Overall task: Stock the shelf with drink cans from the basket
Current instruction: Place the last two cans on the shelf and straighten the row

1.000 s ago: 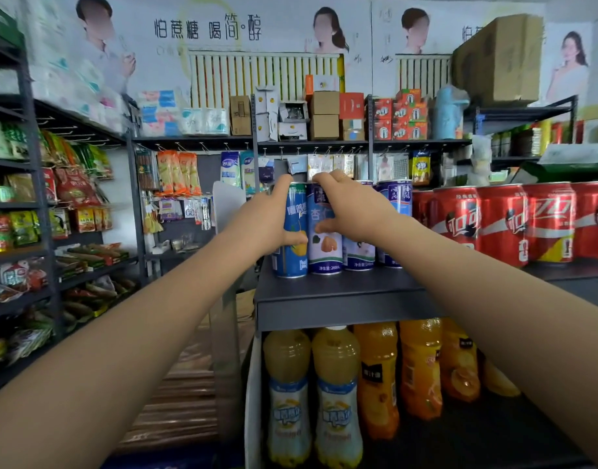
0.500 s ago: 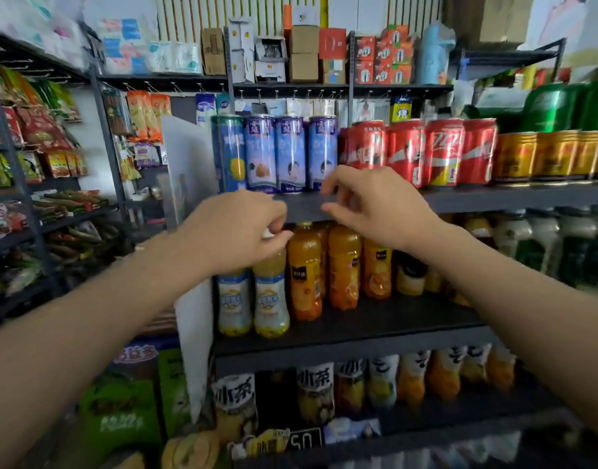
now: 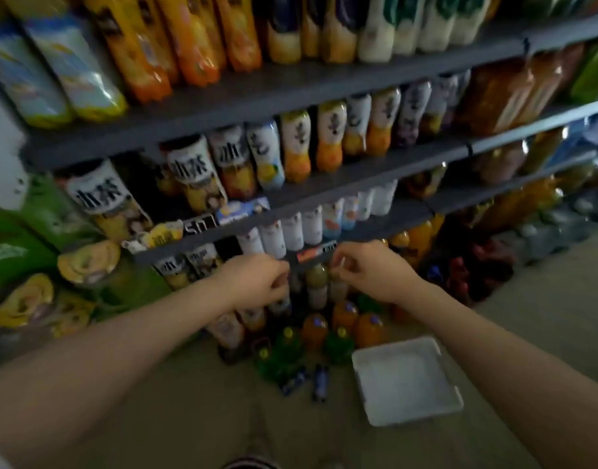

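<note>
Your left hand [image 3: 257, 282] and right hand [image 3: 368, 272] hang loosely curled, holding nothing; the white basket [image 3: 406, 384] sits below on the floor [image 3: 189, 401].

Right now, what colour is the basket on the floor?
White; the basket shows plainly in the head view, lower right, below the right hand.

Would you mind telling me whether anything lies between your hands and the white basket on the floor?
Nothing visible does. The left hand and right hand hang empty in front of the lower shelves, and the basket sits on open floor below the right hand. Bottles stand to its left, outside that path. The basket looks empty.
</note>
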`<state>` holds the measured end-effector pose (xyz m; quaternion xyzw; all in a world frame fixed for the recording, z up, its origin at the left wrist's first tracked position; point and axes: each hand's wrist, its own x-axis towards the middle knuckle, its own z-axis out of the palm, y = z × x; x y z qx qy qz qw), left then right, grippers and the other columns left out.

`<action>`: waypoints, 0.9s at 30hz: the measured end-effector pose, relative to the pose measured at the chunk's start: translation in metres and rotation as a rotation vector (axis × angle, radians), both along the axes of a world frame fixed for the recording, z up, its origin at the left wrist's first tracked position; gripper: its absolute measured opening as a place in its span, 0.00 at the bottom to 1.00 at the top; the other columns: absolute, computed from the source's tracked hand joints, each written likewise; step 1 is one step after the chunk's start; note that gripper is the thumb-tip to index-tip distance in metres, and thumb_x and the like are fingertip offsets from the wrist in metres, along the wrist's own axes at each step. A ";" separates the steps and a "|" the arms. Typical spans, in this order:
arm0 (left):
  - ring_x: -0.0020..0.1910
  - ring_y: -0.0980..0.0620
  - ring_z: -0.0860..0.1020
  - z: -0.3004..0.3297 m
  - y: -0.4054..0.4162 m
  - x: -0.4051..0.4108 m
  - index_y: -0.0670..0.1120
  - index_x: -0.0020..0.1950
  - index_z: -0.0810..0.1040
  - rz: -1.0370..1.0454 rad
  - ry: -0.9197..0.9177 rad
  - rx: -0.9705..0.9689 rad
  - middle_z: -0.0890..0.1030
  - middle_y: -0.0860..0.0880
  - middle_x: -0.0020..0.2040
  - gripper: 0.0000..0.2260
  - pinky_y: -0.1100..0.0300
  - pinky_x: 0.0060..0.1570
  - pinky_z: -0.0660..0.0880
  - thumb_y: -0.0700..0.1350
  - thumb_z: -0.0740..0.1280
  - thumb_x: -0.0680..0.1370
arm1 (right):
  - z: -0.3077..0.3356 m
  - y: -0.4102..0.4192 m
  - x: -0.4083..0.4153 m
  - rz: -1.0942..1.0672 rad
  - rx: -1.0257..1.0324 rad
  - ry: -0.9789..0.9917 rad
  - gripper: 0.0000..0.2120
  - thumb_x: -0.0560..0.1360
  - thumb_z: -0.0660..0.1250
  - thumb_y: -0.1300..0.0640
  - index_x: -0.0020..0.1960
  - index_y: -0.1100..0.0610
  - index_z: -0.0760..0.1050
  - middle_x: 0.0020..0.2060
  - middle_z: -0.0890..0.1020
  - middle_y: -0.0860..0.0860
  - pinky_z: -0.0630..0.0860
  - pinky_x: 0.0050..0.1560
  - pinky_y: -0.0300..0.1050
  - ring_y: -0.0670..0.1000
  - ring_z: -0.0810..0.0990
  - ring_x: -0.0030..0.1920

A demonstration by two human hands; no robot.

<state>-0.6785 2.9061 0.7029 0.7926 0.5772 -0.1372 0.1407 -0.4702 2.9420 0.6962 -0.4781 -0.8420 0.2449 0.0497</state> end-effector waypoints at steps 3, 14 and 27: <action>0.33 0.52 0.70 -0.052 0.002 0.017 0.50 0.40 0.68 0.009 -0.002 -0.124 0.71 0.52 0.35 0.09 0.54 0.36 0.71 0.50 0.59 0.80 | -0.064 -0.022 0.034 -0.150 -0.135 0.037 0.08 0.76 0.65 0.53 0.51 0.56 0.76 0.44 0.82 0.52 0.79 0.46 0.51 0.54 0.80 0.47; 0.53 0.46 0.77 -0.279 -0.010 0.009 0.45 0.56 0.75 0.007 -0.001 -0.396 0.78 0.46 0.53 0.10 0.55 0.47 0.73 0.47 0.61 0.78 | -0.281 -0.054 0.039 -0.604 -0.474 0.056 0.12 0.77 0.61 0.54 0.52 0.62 0.77 0.51 0.82 0.60 0.72 0.48 0.48 0.59 0.79 0.53; 0.58 0.40 0.75 -0.700 -0.007 0.006 0.40 0.64 0.68 0.157 0.052 -0.501 0.73 0.39 0.62 0.15 0.50 0.53 0.73 0.42 0.60 0.78 | -0.689 -0.058 -0.018 -0.809 -0.765 0.037 0.12 0.78 0.61 0.52 0.53 0.60 0.75 0.48 0.80 0.57 0.67 0.43 0.42 0.52 0.73 0.44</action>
